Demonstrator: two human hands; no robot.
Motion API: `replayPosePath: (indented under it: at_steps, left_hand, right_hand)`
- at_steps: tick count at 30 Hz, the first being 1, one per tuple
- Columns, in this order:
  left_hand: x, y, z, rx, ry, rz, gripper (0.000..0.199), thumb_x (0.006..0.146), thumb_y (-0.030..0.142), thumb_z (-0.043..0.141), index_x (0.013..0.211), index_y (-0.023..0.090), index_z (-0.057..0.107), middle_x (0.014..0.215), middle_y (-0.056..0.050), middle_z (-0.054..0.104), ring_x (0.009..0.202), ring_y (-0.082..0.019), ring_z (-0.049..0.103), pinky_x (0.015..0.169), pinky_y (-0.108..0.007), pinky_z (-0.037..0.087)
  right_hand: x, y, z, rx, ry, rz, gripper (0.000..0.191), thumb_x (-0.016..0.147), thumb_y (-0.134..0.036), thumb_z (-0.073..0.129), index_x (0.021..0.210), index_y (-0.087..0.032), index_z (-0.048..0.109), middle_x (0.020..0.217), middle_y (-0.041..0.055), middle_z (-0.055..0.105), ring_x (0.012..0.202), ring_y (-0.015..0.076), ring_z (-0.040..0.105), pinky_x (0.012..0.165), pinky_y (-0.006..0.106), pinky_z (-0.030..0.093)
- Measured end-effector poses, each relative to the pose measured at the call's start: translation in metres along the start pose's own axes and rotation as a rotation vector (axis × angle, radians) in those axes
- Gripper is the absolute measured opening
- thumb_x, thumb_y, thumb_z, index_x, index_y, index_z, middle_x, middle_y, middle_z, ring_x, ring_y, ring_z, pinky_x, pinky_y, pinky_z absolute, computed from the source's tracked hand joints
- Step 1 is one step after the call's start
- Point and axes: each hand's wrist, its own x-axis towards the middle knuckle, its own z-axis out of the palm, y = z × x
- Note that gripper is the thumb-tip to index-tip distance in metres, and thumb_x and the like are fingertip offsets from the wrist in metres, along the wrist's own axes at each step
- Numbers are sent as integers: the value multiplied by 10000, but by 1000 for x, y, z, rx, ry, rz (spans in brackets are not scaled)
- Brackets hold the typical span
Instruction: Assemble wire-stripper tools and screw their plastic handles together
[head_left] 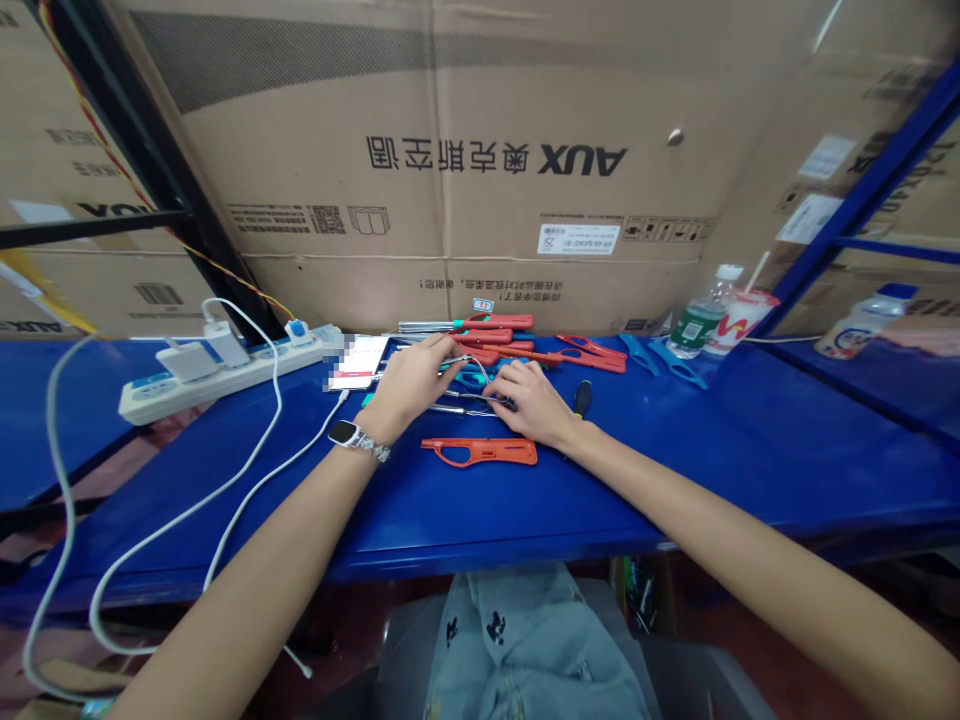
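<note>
My left hand (416, 380), with a watch at its wrist, is closed in a pinch on one end of a thin pale wire (481, 366). My right hand (531, 398) has its fingers closed around the wire's other end, close to some thin metal rods (456, 409). Nearer the table's front lies an orange-red lighter casing half (499, 452), its hollow side up. Behind my hands is a pile of red long-necked lighters (491, 337), partly covered by my fingers. A screwdriver (583, 398) with a dark handle rests right of my right hand.
A phone (361, 362) lies left of the pile, near a white power strip (300, 352) with chargers and trailing cables. Blue casing pieces (675, 365), a water bottle (697, 320) and a cup (739, 322) are at the right. Cardboard (495, 210) stands behind the blue table (675, 470).
</note>
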Motion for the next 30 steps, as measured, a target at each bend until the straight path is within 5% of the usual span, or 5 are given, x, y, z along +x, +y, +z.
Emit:
replayPosePath:
  at_steps: [5,9,17,22,30]
  left_hand:
    - [0,5,2,33,-2,10,121,1000,299,598,985,192,653,992,-68,733,782,-201,680,601,-302,416]
    - [-1,11,2,53,4,-14,104,995,269,591,1010,186,652,1003,-87,727,774,-210,680,572,-307,398]
    - [-2,20,7,61,9,-15,116,1010,270,580,1026,173,642,1044,-104,730,769,-211,685,580,-296,395]
    - [-2,22,5,112,-31,-19,131,1019,282,574,1045,174,643,1073,-92,733,782,-212,695,577,-291,394]
    - [-1,15,0,110,46,-88,135,1029,304,575,1043,191,648,1045,-77,741,826,-228,701,577,-300,392]
  right_hand:
    - [1,1,0,-33,7,7,97,905,-107,564,900,-186,620,898,52,653,901,222,544,847,365,331]
    - [1,-2,-3,-7,5,5,42,910,-229,655,912,-195,630,885,42,659,881,219,546,847,360,321]
    - [9,-5,-1,4,-4,194,146,877,-206,715,813,-187,586,759,10,634,822,201,545,809,343,293]
    - [15,-6,0,11,-41,187,112,868,-119,656,822,-192,584,780,11,653,824,200,545,821,349,285]
    - [5,-7,-7,-11,-8,5,113,933,-307,648,892,-202,638,952,58,707,944,246,564,909,418,317]
